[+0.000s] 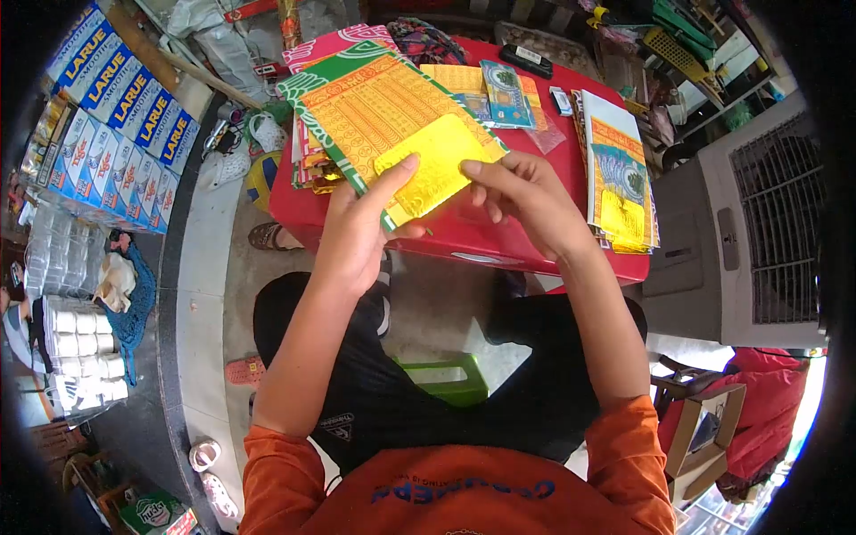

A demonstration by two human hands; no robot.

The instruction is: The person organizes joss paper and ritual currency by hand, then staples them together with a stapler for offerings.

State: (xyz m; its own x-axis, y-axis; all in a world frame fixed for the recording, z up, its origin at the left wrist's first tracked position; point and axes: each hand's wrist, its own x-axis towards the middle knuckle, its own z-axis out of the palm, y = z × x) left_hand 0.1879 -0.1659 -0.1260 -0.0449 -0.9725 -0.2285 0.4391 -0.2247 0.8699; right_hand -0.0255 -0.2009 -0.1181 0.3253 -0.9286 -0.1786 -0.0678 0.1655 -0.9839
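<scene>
Our L hand [355, 218] grips a green-bordered orange printed paper [357, 107], thumb pressed on the gold foil sheet [432, 165] lying over its near end. Our R hand [530, 196] pinches the foil's R edge btwn thumb & fingers. Both papers are up over the red table's [428, 245] near edge. Blue banknote-style papers [506, 94] lie beyond; a mixed paper stack [615, 152] sits to R.
</scene>
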